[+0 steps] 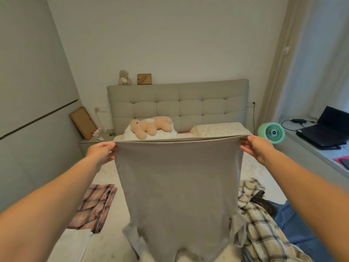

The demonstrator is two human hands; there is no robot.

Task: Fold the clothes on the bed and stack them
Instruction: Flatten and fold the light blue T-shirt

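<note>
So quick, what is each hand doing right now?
Left hand: pinching one top corner of the grey shirt.
Right hand: pinching the other top corner, holding it up.

Both arms stretch forward and apart, the left hand (103, 150) and right hand (254, 146) each pinching with curled fingers.

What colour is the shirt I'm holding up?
Plain grey shirt, no pattern, seen clearly in the head view.

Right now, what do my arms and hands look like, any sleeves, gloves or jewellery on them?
Both arms are bare along all that shows, with no sleeves in view. The left hand and right hand wear no gloves, and no rings, watch or bracelet show.
</note>
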